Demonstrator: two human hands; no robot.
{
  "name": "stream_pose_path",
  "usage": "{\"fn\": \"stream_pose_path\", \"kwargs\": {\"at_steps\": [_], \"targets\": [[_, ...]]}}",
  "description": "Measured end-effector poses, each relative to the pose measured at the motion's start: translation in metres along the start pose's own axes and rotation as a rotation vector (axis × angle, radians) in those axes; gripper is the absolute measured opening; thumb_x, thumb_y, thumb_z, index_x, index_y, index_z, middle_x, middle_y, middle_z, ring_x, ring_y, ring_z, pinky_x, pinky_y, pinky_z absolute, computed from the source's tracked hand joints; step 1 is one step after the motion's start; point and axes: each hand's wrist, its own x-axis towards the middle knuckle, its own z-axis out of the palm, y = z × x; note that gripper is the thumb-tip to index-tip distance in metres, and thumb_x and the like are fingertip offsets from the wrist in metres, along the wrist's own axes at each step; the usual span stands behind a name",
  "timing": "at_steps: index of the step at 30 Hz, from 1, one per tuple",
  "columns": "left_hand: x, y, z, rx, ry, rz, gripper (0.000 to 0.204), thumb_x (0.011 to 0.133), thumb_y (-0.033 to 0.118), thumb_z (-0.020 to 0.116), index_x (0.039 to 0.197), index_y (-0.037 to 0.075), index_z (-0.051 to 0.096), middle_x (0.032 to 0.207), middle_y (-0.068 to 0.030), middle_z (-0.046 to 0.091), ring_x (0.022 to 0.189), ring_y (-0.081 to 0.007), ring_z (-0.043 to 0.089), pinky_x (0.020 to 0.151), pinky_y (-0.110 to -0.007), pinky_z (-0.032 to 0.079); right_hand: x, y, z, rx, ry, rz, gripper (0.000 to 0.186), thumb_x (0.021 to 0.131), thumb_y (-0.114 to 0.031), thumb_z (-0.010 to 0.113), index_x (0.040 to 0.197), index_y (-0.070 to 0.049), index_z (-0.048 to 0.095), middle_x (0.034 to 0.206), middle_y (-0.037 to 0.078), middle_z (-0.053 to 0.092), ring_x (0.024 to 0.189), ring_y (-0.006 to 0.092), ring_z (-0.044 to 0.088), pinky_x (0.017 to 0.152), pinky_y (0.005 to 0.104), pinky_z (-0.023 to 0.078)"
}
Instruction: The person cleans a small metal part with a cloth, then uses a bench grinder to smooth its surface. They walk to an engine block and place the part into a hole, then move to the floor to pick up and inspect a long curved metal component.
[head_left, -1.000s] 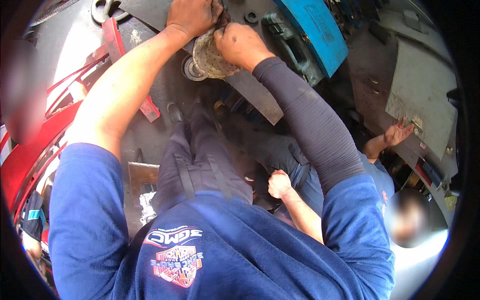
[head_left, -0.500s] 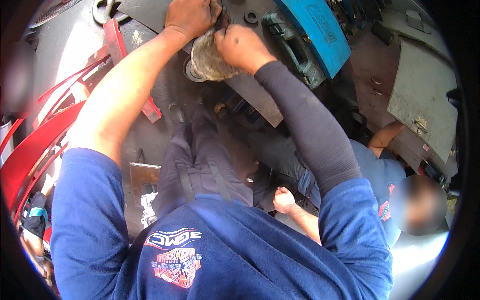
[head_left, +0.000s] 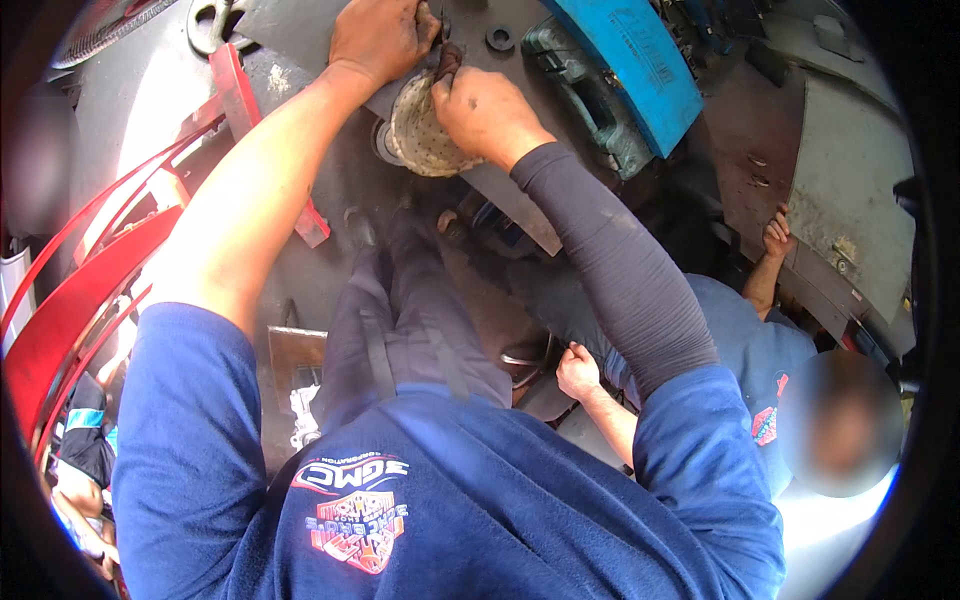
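Observation:
A stained beige rag with small dark spots (head_left: pixel 428 130) hangs from my right hand (head_left: pixel 487 112), whose fingers are closed on it. Its dark, bunched end (head_left: pixel 449 62) pokes up above that fist. Just to the upper left, my left hand (head_left: pixel 383 42) is closed, fingertips pinched by a small dark piece I cannot make out. Below and behind the rag shows part of a round metal ring (head_left: pixel 383 142). Both hands are over a dark work surface, and a small black ring (head_left: pixel 500 39) lies right of them.
A blue lid (head_left: pixel 632 72) and a teal tool case (head_left: pixel 590 95) sit to the right. Red metal frames (head_left: pixel 90 270) stand at the left. A flat metal plate (head_left: pixel 515 207) juts toward me. At lower right is a co-worker, one hand (head_left: pixel 578 372) near my elbow.
My right hand has dropped slightly and parted a little from my left, baring the rag's dark end. The co-worker's far hand now shows at the edge of a grey board.

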Motion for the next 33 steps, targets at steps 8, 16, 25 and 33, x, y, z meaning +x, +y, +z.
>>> {"fn": "stream_pose_path", "kwargs": {"at_steps": [8,16,25,33], "targets": [[0.0,-0.001,0.0,-0.028,0.018,-0.005,0.017,0.092,0.023,0.066,0.093,0.007,0.063,0.076,-0.0185,0.069,0.076,-0.0406,0.069,0.072,-0.054,0.053,0.045,-0.016,-0.026,-0.212,-0.057,-0.209,0.046,0.104,-0.035,0.054,0.104,0.003,0.08,0.108,0.031,0.075,0.107,0.0465,0.073,0.097,0.051,0.059],[0.007,-0.001,0.007,-0.01,0.005,0.017,0.016,0.092,0.023,0.065,0.093,0.007,0.063,0.075,-0.0177,0.068,0.077,-0.0403,0.069,0.071,-0.054,0.054,0.01,0.003,-0.005,0.034,-0.051,0.011,0.05,0.103,-0.041,0.057,0.107,0.003,0.079,0.113,0.032,0.074,0.112,0.0497,0.07,0.101,0.0531,0.056],[0.006,-0.002,0.001,-0.001,0.003,0.007,0.016,0.091,0.022,0.065,0.092,0.006,0.063,0.075,-0.0182,0.069,0.075,-0.0402,0.068,0.071,-0.053,0.054,0.045,0.0,-0.014,-0.117,-0.08,-0.181,0.044,0.105,-0.033,0.052,0.107,0.001,0.08,0.115,0.03,0.075,0.11,0.0477,0.072,0.099,0.0517,0.058],[0.009,-0.002,0.007,-0.018,0.024,0.047,0.015,0.09,0.022,0.065,0.09,0.007,0.062,0.073,-0.0182,0.067,0.074,-0.0399,0.068,0.072,-0.052,0.053,0.028,0.008,-0.006,-0.093,-0.03,-0.201,0.045,0.104,-0.036,0.054,0.101,0.0,0.08,0.109,0.03,0.075,0.107,0.0491,0.072,0.097,0.0527,0.058]]}}
